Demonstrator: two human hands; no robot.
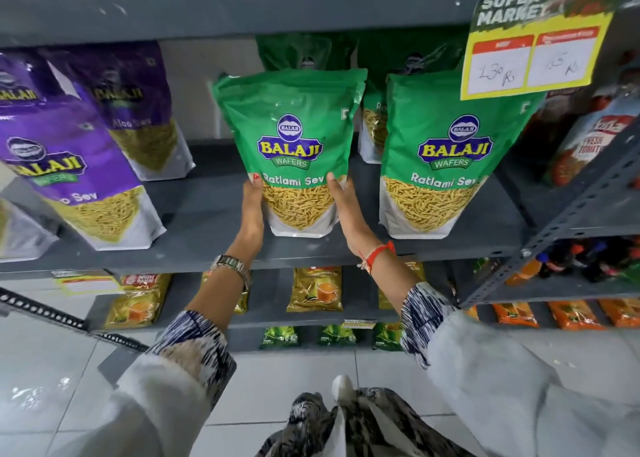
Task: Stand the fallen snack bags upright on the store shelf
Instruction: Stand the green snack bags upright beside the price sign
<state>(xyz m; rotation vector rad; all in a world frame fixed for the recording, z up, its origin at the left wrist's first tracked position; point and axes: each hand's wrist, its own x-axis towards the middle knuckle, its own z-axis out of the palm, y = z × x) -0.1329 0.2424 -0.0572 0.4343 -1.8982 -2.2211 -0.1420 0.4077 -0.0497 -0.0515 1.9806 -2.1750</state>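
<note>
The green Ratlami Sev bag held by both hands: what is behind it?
Behind the held green bag, another green bag stands further back; only its top shows. Its lower part and the shelf floor there are covered.

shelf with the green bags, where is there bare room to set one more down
Bare shelf lies between the purple Aloo Sev bags and the held green bag. It is crowded right of that, around the standing green bag.

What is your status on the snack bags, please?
Left hand and right hand grip green Ratlami Sev bag, upright on shelf. Second green bag stands alongside. Nothing blocking.
</note>
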